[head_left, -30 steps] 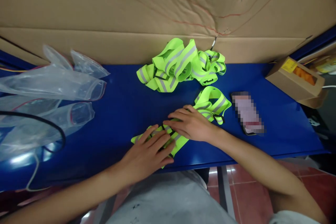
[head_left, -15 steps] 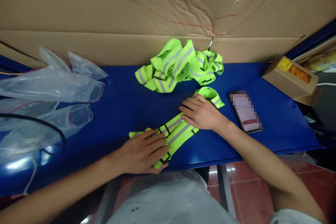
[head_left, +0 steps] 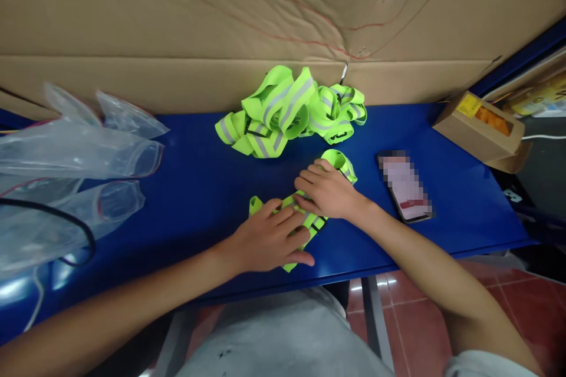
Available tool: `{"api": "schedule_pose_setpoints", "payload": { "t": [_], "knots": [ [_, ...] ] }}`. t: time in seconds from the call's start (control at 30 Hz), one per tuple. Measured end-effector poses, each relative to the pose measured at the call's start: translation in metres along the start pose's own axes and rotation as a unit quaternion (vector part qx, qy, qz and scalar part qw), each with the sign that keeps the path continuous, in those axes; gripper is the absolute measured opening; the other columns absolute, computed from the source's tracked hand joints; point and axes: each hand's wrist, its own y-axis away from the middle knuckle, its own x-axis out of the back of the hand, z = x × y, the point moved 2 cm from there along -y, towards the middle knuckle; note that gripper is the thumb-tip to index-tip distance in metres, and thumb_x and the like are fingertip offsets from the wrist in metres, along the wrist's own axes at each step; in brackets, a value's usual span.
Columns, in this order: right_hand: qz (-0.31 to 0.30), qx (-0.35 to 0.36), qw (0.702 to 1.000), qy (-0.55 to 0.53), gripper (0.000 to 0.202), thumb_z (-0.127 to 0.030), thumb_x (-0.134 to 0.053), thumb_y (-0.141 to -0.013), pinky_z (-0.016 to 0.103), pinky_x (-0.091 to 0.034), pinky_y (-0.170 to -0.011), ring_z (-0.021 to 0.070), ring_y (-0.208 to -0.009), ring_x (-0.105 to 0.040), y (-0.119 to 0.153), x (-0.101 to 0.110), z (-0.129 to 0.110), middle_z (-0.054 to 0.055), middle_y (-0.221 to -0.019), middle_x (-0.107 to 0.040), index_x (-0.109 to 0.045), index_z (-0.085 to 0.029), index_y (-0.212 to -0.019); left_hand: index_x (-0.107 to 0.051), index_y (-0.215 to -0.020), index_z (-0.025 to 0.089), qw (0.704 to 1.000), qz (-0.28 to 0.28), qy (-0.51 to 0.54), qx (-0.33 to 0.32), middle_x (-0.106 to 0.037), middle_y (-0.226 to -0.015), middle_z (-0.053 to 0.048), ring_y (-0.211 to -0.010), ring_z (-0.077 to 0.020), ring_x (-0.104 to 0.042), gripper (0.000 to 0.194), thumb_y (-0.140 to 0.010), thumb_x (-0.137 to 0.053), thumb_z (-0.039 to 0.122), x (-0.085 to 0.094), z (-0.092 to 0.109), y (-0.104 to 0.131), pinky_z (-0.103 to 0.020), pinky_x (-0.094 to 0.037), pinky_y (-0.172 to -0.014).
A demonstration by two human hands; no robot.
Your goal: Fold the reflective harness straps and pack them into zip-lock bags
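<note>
A neon-yellow reflective strap [head_left: 317, 219] with grey stripes and black buckles lies bunched near the front of the blue table. My left hand [head_left: 272, 238] rests over its left end, fingers spread and thumb apart; the strap shows on both sides of the hand. Farther along, my right hand [head_left: 327, 188] has its bent fingers around the strap's middle, and a loop stands up beyond it. Part of the strap is hidden beneath both hands. Behind them sits a tangled pile of matching reflective straps [head_left: 283, 112].
Clear plastic zip bags [head_left: 79, 150] lie at the left, a black cable [head_left: 84, 230] crossing them. A phone [head_left: 404, 185] rests right of my right hand. A cardboard box [head_left: 480, 129] with a window stands at the back right. Brown cardboard [head_left: 177, 17] lines the back.
My left hand has slid right toward my right hand, and the strap's left end is bunched up shorter. My right hand stays over the strap. The view has shifted slightly.
</note>
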Motion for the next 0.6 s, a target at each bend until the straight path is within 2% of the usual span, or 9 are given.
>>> {"api": "schedule_pose_setpoints", "payload": {
  "t": [0.07, 0.13, 0.2, 0.23, 0.27, 0.33, 0.4, 0.47, 0.6],
  "knots": [
    [-0.009, -0.006, 1.0, -0.002, 0.031, -0.035, -0.05, -0.111, 0.04, -0.033, -0.094, 0.0238, -0.084, -0.051, -0.001, -0.001, 0.0, 0.006, -0.085, -0.066, -0.07, -0.017, -0.094, -0.072, -0.103, 0.018, 0.999, -0.016, -0.015, 0.043, -0.077, -0.109, -0.01, -0.105, -0.0263, -0.069, 0.057, -0.108, -0.043, 0.068, 0.004, 0.009, 0.016, -0.045, -0.044, -0.105],
    [-0.001, -0.009, 1.0, -0.001, 0.033, -0.036, -0.05, -0.112, 0.04, -0.033, -0.094, 0.0234, -0.084, -0.052, -0.002, -0.003, -0.001, 0.006, -0.084, -0.066, -0.07, -0.017, -0.094, -0.069, -0.132, 0.02, 0.995, -0.049, -0.015, 0.08, -0.071, -0.138, -0.016, -0.13, -0.0312, -0.063, 0.062, -0.106, -0.048, 0.071, 0.007, 0.018, 0.03, -0.055, -0.029, -0.125],
    [0.004, -0.01, 1.0, 0.002, 0.034, -0.038, -0.05, -0.113, 0.039, -0.033, -0.094, 0.0232, -0.083, -0.052, -0.003, -0.003, -0.002, 0.005, -0.083, -0.065, -0.07, -0.017, -0.094, -0.057, -0.153, 0.026, 0.989, -0.078, -0.005, 0.125, -0.057, -0.158, -0.02, -0.147, -0.0379, -0.051, 0.073, -0.1, -0.057, 0.076, 0.008, 0.022, 0.039, -0.068, -0.011, -0.131],
    [0.004, -0.01, 1.0, 0.003, 0.036, -0.038, -0.048, -0.113, 0.039, -0.033, -0.094, 0.0232, -0.083, -0.053, -0.003, -0.003, -0.001, 0.006, -0.084, -0.065, -0.071, -0.017, -0.095, -0.053, -0.157, 0.028, 0.986, -0.086, 0.005, 0.142, -0.054, -0.161, -0.02, -0.15, -0.0404, -0.048, 0.078, -0.097, -0.062, 0.076, 0.007, 0.022, 0.041, -0.072, -0.008, -0.13],
    [0.003, -0.01, 1.0, 0.005, 0.037, -0.037, -0.046, -0.114, 0.039, -0.033, -0.094, 0.0231, -0.084, -0.053, -0.004, -0.002, 0.0, 0.006, -0.085, -0.066, -0.071, -0.017, -0.096, -0.051, -0.159, 0.03, 0.984, -0.092, 0.019, 0.152, -0.055, -0.158, -0.019, -0.149, -0.0411, -0.049, 0.079, -0.095, -0.066, 0.073, 0.006, 0.021, 0.041, -0.072, -0.011, -0.129],
    [0.002, -0.009, 1.0, 0.013, 0.04, -0.035, -0.041, -0.116, 0.038, -0.033, -0.093, 0.023, -0.084, -0.054, -0.003, 0.001, 0.005, 0.007, -0.087, -0.067, -0.071, -0.017, -0.095, -0.051, -0.159, 0.03, 0.983, -0.101, 0.05, 0.148, -0.064, -0.145, -0.015, -0.142, -0.0373, -0.056, 0.073, -0.096, -0.068, 0.062, 0.003, 0.016, 0.038, -0.064, -0.027, -0.125],
    [0.003, -0.022, 0.999, 0.032, 0.042, -0.031, -0.039, -0.117, 0.039, -0.033, -0.095, 0.0231, -0.086, -0.055, 0.0, 0.006, 0.014, 0.007, -0.09, -0.068, -0.07, -0.016, -0.093, -0.051, -0.159, 0.027, 0.985, -0.101, 0.073, 0.116, -0.071, -0.134, -0.011, -0.133, -0.0309, -0.064, 0.066, -0.099, -0.064, 0.052, 0.0, 0.009, 0.034, -0.054, -0.038, -0.117],
    [0.004, -0.057, 0.997, 0.044, 0.039, -0.028, -0.04, -0.116, 0.041, -0.033, -0.098, 0.0235, -0.089, -0.057, 0.004, 0.01, 0.023, 0.009, -0.093, -0.07, -0.07, -0.016, -0.094, -0.055, -0.153, 0.021, 0.99, -0.075, 0.083, 0.082, -0.076, -0.128, -0.01, -0.126, -0.0271, -0.068, 0.059, -0.101, -0.059, 0.048, 0.0, 0.001, 0.03, -0.05, -0.042, -0.113],
    [0.003, -0.121, 0.992, 0.022, 0.03, -0.027, -0.047, -0.112, 0.042, -0.034, -0.094, 0.0257, -0.093, -0.058, 0.008, 0.009, 0.033, 0.011, -0.101, -0.072, -0.071, -0.014, -0.101, -0.069, -0.115, 0.017, 0.997, 0.004, 0.075, 0.012, -0.081, -0.112, -0.011, -0.113, -0.0262, -0.074, 0.037, -0.102, -0.057, 0.05, 0.006, -0.008, 0.022, -0.053, -0.044, -0.117]
  ]
}}
